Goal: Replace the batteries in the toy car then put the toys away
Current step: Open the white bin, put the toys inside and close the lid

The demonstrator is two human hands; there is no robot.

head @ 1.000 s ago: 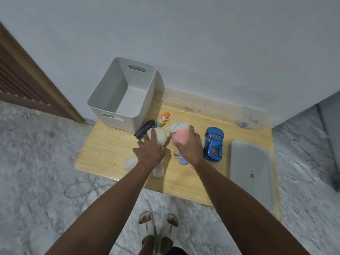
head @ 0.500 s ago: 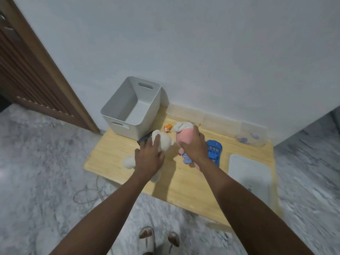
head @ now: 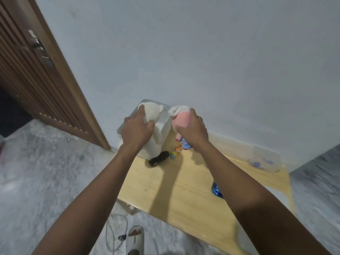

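my left hand (head: 137, 130) grips the white plush (head: 153, 115) above the grey bin (head: 165, 129). my right hand (head: 191, 130) clutches the pink plush (head: 181, 119) beside it, over the tabletop (head: 176, 188).

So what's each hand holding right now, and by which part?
The left hand grips the white plush toy around its middle. The right hand grips the pink plush toy around its body, below the white head.
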